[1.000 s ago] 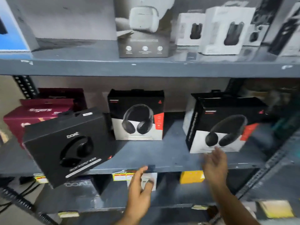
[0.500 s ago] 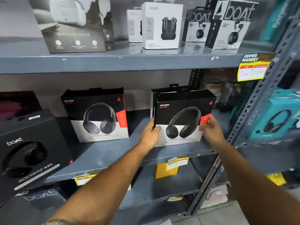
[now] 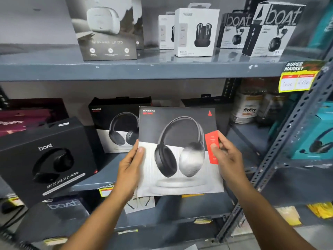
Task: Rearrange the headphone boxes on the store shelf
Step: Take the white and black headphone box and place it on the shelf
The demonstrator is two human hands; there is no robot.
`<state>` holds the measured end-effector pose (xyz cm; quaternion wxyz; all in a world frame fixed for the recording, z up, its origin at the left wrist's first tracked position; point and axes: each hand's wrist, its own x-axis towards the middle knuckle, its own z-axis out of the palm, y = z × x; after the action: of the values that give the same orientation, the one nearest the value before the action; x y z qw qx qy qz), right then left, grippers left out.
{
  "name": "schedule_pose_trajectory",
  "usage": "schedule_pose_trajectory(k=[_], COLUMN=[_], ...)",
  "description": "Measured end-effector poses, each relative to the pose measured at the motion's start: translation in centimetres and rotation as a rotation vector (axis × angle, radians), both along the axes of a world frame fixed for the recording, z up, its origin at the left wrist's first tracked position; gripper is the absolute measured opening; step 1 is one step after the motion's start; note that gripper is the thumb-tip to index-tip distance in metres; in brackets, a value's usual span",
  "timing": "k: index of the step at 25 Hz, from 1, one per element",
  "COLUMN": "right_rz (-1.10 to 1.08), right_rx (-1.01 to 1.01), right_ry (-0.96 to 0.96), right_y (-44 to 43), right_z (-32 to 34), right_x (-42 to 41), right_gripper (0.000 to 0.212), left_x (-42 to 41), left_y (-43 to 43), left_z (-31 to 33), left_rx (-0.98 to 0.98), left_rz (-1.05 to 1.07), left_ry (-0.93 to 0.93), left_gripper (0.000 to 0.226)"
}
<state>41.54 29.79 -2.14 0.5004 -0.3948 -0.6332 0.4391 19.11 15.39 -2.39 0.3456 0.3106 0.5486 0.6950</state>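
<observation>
I hold a black-and-white Rockerz headphone box upright in front of the middle shelf, off its surface. My left hand grips its left edge and my right hand grips its right edge by the red tab. A matching Rockerz box stands on the shelf behind it, partly hidden. Another black box stands at the back, mostly hidden. A large black boat Rockerz 430 box leans at the left, overhanging the shelf edge.
The upper shelf carries earbud boxes, among them a white Noise box and boat boxes. Maroon boxes lie far left. Tins stand behind the steel upright. A teal headset box sits at right.
Both hands closed on the right-hand Rockerz box, then lifted it off the shelf and drew it toward me. It now hangs nearer the camera.
</observation>
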Motion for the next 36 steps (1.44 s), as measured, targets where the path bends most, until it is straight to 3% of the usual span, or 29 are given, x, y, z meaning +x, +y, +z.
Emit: schedule_pose_trajectory(k=[4, 7, 11, 13, 21, 25, 29, 32, 34, 36], right_rz=[0.111, 0.132, 0.039, 0.047, 0.096, 0.137, 0.081, -0.087, 0.010, 0.268], right_rx=[0.022, 0.044, 0.143, 0.176, 0.033, 0.096, 0.117, 0.260, 0.352, 0.334], right_ry=[0.034, 0.039, -0.107, -0.175, -0.234, -0.268, -0.323, -0.257, -0.284, -0.320], right_y=[-1.3, -2.0, -2.8, -2.9, -2.4, -2.0, -3.0, -5.4, -7.4, -9.1], right_z=[0.8, 0.2, -1.0, -1.5, -4.5, -4.0, -3.9, -4.5, -5.7, -6.6], right_x=[-2.5, -4.4, -6.9, -8.5, -13.0, -18.2, -18.8, -19.3, -20.2, -21.6], right_gripper=[0.042, 0.045, 0.055, 0.065, 0.092, 0.097, 0.091, 0.068, 0.051, 0.043], left_x=[-2.2, -3.8, -6.8, -7.4, -5.9, -11.4, -9.8, -8.3, -8.1, -8.9], left_y=[-2.4, -3.4, -3.1, -2.6, -0.2, 0.5, 0.5, -3.2, -7.8, -12.1], left_z=[1.9, 2.2, 0.0, -0.5, 0.0, -1.8, -3.4, -7.0, -9.9, -11.9], left_rx=[0.001, -0.047, -0.207, -0.187, -0.206, -0.313, -0.343, -0.298, -0.283, -0.294], left_rz=[0.048, 0.099, 0.196, 0.228, 0.200, 0.227, 0.194, 0.144, 0.163, 0.260], left_ry=[-0.024, 0.021, 0.263, 0.257, 0.103, 0.101, 0.250, 0.362, 0.373, 0.268], left_gripper=[0.039, 0.040, 0.040, 0.037, 0.079, 0.090, 0.088, 0.085, 0.071, 0.062])
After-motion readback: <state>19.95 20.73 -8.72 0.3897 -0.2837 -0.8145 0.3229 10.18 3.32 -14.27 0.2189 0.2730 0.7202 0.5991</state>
